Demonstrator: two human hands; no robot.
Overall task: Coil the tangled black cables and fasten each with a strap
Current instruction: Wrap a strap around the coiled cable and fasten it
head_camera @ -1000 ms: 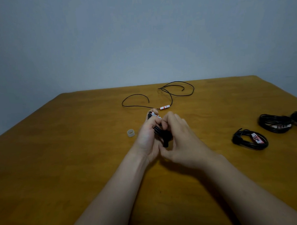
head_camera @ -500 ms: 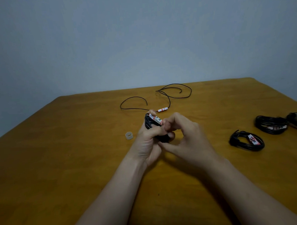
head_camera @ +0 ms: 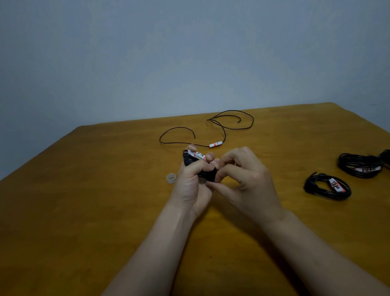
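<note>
So, left hand: curled tight round the coiled cable, just above the table; if I slacken, its loops could spring apart.
Right hand: pinching the black strap; it might slip off unfastened.
Coiled cable: black, compact, white-and-red label on top.
Finished coils: strapped, labelled.
</note>
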